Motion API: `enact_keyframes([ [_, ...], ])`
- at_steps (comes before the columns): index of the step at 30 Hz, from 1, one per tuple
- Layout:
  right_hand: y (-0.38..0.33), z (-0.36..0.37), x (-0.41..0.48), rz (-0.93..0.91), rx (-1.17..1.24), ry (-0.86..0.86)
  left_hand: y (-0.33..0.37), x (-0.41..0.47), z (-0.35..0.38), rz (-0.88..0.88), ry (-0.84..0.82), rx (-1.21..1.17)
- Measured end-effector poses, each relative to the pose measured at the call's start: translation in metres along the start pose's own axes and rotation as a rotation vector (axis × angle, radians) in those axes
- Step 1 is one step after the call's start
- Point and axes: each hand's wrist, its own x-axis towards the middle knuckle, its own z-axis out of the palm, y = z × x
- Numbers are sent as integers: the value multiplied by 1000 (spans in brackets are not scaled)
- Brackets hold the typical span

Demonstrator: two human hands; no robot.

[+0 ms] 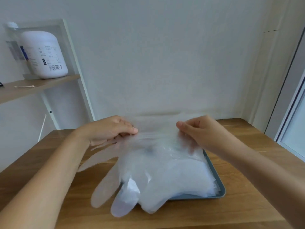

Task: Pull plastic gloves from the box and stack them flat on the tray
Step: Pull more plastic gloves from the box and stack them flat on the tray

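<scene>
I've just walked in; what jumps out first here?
The left hand and right hand pinch a clear plastic glove between them, mid-frame. Beneath it a pile of gloves overhangs a grey-blue tray on the wooden table. A white jar stands on a shelf, upper left.

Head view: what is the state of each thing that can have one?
held glove, spread out in the air.
left hand, pinches one edge of it.
right hand, pinches the other edge.
glove stack, on the tray, fingers overhanging it.
tray, flat on the table.
jar, standing on the shelf.
</scene>
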Motion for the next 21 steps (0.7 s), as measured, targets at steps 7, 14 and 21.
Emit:
enact_keyframes([
  [7,85,16,12,63,-245,71,-36,46,35,-107,-8,340],
  [14,131,19,23,165,-355,50,-65,81,57,-151,55,469],
  [21,136,22,26,160,-360,47,-40,71,87,18,527,739],
])
